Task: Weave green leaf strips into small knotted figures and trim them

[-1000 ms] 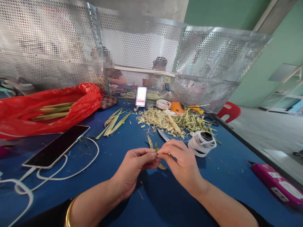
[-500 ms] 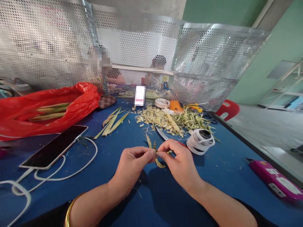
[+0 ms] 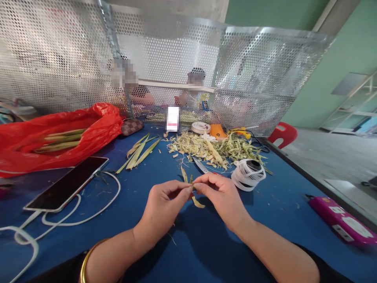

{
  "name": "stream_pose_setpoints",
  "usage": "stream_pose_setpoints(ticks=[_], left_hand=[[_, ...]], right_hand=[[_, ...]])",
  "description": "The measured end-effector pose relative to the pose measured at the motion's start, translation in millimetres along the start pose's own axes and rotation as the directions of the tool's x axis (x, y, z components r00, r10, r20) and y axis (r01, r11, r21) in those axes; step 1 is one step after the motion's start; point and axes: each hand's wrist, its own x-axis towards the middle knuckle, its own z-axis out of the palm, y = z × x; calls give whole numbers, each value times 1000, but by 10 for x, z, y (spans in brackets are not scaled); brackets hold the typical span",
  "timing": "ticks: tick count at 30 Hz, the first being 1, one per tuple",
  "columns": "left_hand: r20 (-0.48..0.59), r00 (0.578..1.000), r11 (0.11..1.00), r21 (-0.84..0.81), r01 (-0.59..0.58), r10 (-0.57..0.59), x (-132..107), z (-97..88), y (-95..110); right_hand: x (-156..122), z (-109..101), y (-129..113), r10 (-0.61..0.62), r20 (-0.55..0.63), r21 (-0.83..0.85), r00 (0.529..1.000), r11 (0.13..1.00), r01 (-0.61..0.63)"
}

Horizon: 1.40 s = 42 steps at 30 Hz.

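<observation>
One greenish plant piece (image 3: 191,180) between fingertips (image 3: 186,191), long axis pointing away.

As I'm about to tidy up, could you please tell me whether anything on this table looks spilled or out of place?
Mainly the plant scraps, sprawled loose across the far side of the table rather than contained. The spool of white thread beyond the right hand also looks untidy, wound unevenly.
</observation>
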Motion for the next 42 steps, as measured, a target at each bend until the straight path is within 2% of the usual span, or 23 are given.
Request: stream_pose_setpoints(ticks=[4,9,11,14,18,20,22,27,31,34,38,42], left_hand=[[29,997,996,-58,75,-73,27,1,2],[150,971,963,-165,212,-188,55,-2,10],[173,965,959,-171,228,-199,61,-9,17],[166,971,975,-110,194,-174,61,-26,22],[131,986,988,134,83,-101,64,-51,21],[126,990,982,183,40,-64,74,-60,28],[132,990,989,146,26,-45,89,-65,47],[85,993,997,-21,79,-77,135,-78,127],[62,995,995,-51,81,-78,192,-82,167],[103,991,995,-40,88,-83,254,-47,165],[190,977,993,-34,109,-101,367,19,158],[282,949,990,58,131,-142,508,24,176]], right_hand=[[-3,-3,-7,8,-32,-38,999,999,-10],[-15,-20,-31,-109,-46,-134,993,986,102],[-11,-23,-36,-108,-42,-127,993,987,102],[2,-14,-26,-24,-10,-88,1000,996,23],[-1,10,-10,82,71,8,994,997,-82],[-8,11,-17,103,88,51,991,993,-108],[-6,-1,-33,104,94,109,990,987,-114],[42,-56,-84,105,47,319,993,941,-115],[62,-49,-111,133,48,286,990,948,-141],[70,-29,-98,141,11,244,990,960,-139],[122,-55,-56,134,-45,289,990,950,-115],[186,-125,-43,144,-81,256,986,959,-119]])
